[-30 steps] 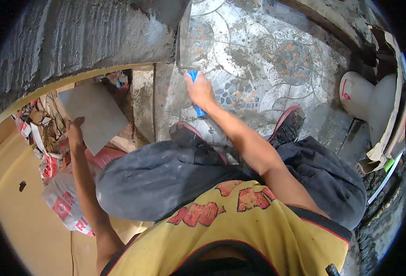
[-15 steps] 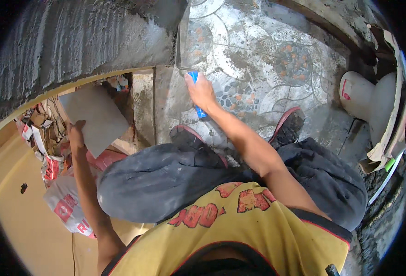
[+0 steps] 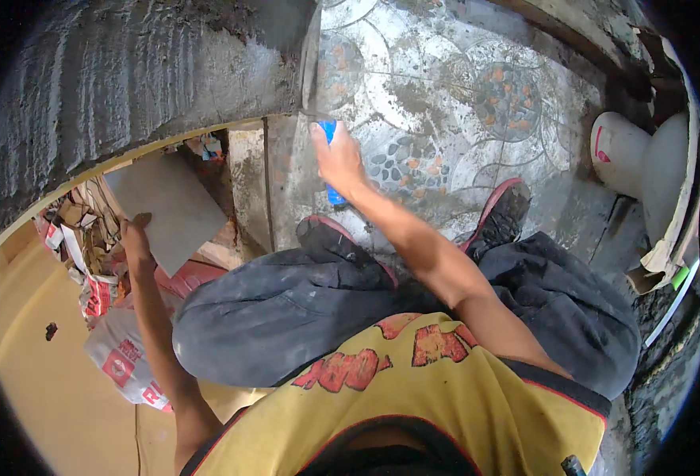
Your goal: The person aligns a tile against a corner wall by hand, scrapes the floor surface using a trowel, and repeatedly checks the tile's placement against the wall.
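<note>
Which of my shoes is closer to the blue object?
The left shoe: its toe points up toward the blue object's lower end in the picture, while the right shoe sits well off to the right.

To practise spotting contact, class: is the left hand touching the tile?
Touching. The head view shows it: the left hand has its grip on the left edge of the tile, the thumb lying over the face.
</note>
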Available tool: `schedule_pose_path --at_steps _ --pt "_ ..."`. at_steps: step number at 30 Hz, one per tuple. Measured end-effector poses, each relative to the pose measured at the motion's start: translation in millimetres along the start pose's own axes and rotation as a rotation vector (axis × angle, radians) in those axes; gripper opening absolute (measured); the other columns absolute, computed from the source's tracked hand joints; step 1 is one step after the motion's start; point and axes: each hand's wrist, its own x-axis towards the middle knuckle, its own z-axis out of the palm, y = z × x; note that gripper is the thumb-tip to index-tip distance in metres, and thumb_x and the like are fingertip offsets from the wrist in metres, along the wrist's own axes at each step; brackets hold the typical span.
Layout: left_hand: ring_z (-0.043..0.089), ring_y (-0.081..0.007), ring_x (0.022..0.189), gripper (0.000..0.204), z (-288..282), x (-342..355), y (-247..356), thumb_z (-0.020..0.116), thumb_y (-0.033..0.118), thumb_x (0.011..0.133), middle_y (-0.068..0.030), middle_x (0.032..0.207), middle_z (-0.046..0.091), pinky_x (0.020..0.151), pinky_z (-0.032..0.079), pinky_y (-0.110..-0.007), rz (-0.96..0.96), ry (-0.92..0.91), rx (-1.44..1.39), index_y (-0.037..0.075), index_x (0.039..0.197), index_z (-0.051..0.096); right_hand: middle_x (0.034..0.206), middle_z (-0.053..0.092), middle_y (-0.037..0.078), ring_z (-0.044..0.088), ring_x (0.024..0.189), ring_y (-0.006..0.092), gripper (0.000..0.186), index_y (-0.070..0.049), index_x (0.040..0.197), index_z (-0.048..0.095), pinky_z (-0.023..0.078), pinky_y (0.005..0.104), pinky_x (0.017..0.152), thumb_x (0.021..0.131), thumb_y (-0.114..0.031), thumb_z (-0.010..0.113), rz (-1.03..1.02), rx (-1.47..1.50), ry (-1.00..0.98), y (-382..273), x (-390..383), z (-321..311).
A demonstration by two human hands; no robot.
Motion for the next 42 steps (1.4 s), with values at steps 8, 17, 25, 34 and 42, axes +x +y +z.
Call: schedule_pose_path --at_steps 8,17,25,34,42 --pt "0.060 -0.0232 0.076 0.033 22 -13 19 0.062 0.013 0.074 -0.0106 0.090 0.061 0.069 0.050 -0.036 -0.035 -0.093 -0.045 -0.002 0.103 0.057 0.089 0.066 0.031 0.066 0.088 0.0469 0.056 0.007 0.107 0.056 0.052 0.0533 0.080 0.096 -0.048 0.052 0.095 -0.190 -0.052 17 7 -1" --pt "0.059 -0.0222 0.074 0.030 15 -24 23 0.062 0.015 0.075 -0.0089 0.086 0.060 0.066 0.049 -0.036 -0.017 -0.019 -0.030 0.000 0.100 0.057 0.101 0.065 0.034 0.062 0.098 0.0508 0.062 0.005 0.111 0.055 0.049 0.0555 0.087 0.093 -0.054 0.053 0.057 -0.220 -0.108 2 7 -26" --pt "0.058 -0.0224 0.077 0.032 15 -36 33 0.061 0.016 0.076 -0.0101 0.090 0.059 0.067 0.049 -0.037 0.011 -0.097 -0.081 -0.001 0.104 0.057 0.104 0.064 0.034 0.063 0.099 0.0489 0.060 0.003 0.114 0.056 0.049 0.0545 0.088 0.094 -0.053 0.051 0.130 -0.231 -0.053 15 -17 -26" --pt "0.059 -0.0240 0.083 0.036 -13 -4 -7 0.061 0.019 0.076 -0.0119 0.095 0.061 0.073 0.049 -0.037 0.007 -0.074 -0.035 -0.002 0.107 0.058 0.088 0.067 0.032 0.066 0.087 0.0475 0.059 0.007 0.103 0.060 0.053 0.0521 0.080 0.092 -0.051 0.055 0.010 -0.444 0.181 18 44 -127" --pt "0.059 -0.0264 0.084 0.043 -22 17 -19 0.063 0.020 0.075 -0.0138 0.097 0.061 0.073 0.049 -0.038 -0.018 -0.157 0.042 -0.002 0.111 0.057 0.093 0.067 0.030 0.065 0.089 0.0481 0.049 0.002 0.108 0.059 0.053 0.0532 0.079 0.093 -0.044 0.053 -0.198 -0.957 -0.429 -14 3 -224"
